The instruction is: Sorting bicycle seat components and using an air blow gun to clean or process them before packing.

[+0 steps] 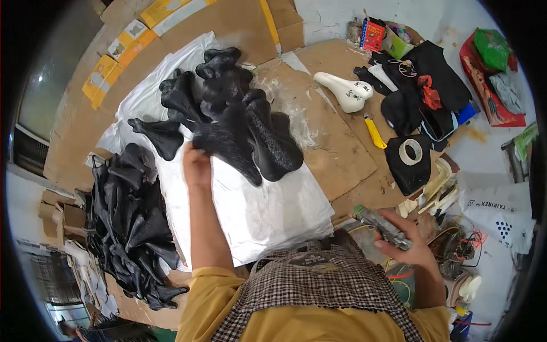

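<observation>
My left hand [198, 166] reaches over the white sheet [256, 211] and is closed on the near edge of a black bicycle saddle [231, 139], its fingertips hidden beneath. That saddle looks smeared by motion and lies over a pile of other black saddles [273, 142]. Apart from the pile, at its left, sits one more black saddle [162, 137]. My right hand [411, 242] is wrapped round a grey, blocky hand tool with a green end [384, 227], held near my apron [307, 279]; its exact kind is unclear.
A heap of black saddle covers [134, 222] lies at the left. On the cardboard [342, 154] at right are a white saddle [345, 91], a yellow-handled cutter [375, 132] and a tape roll [410, 152]. Beyond are black cloth pieces [436, 74] and a red bag [493, 102].
</observation>
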`<state>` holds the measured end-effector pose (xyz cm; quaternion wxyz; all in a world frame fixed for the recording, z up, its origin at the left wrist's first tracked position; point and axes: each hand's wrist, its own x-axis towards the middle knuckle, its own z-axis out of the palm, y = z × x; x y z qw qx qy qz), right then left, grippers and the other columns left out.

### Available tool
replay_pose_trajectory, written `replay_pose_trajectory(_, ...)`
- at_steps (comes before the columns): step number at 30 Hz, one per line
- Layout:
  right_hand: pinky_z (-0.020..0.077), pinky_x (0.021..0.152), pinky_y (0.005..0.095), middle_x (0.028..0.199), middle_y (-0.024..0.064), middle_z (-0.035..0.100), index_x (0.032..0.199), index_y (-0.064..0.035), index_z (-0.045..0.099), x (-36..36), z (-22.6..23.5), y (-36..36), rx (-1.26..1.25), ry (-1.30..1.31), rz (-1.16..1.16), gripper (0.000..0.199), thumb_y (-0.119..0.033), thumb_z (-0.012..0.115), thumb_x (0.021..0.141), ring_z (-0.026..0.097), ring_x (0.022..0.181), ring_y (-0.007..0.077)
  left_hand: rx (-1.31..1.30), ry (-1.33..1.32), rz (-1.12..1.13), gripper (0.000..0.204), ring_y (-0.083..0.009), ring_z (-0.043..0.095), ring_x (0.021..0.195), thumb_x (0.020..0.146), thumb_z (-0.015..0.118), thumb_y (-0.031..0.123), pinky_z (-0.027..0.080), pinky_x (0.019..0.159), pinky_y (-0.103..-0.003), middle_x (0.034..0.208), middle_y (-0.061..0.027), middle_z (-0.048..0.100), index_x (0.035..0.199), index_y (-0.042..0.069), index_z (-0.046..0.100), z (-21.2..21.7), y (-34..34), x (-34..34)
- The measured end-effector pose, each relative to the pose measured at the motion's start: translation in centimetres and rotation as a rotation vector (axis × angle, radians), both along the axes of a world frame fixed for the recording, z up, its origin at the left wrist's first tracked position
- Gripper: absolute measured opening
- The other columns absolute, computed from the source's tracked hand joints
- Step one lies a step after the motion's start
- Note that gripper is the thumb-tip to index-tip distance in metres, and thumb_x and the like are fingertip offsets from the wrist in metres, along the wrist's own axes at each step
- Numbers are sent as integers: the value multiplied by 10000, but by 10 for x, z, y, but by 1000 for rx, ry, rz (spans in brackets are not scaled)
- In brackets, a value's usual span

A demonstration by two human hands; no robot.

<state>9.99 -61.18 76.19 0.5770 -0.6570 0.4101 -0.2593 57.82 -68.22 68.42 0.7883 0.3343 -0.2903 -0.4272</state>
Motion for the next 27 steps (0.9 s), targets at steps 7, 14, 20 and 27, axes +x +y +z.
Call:
replay_pose_trajectory(7, 454, 734, 247, 906, 43, 583, 1257, 3, 434, 0, 3, -1, 0, -83, -60, 585, -56, 696, 738, 547, 818, 96, 380, -190, -50, 310, -180, 540, 889, 578, 564, -96, 413, 790, -265, 974, -56, 578, 866, 19, 575, -91, -47, -74)
replay_pose_trajectory(14, 452, 752, 254, 916, 42, 582, 1279, -4, 418, -6, -11, 2, 1, -99, -40, 615, -56, 699, 734, 545, 841, 100, 263, -835, 11, 300, -237, 506, 969, 518, 702, 45, 397, 826, -296, 1046, -103, 514, 761, 34, 527, -98, -64, -100)
replay_pose_trajectory(20, 440, 764, 242, 915, 37, 584, 1277, -10, 424, 3, -14, 3, 62, -32, -8, 605, -68, 695, 740, 538, 847, 86, 381, -951, -150, 297, -157, 496, 832, 535, 703, -6, 394, 695, -280, 858, -47, 523, 721, 67, 482, -80, -60, -110)
replay_pose_trajectory(27, 455, 742, 238, 900, 49, 599, 1278, 25, 409, 17, -16, 12, 61, 34, -46, 610, -79, 688, 745, 557, 827, 94, 173, -340, -10, 448, -152, 558, 910, 659, 647, -54, 428, 860, -292, 1016, -70, 592, 1086, 11, 526, -12, 4, -43)
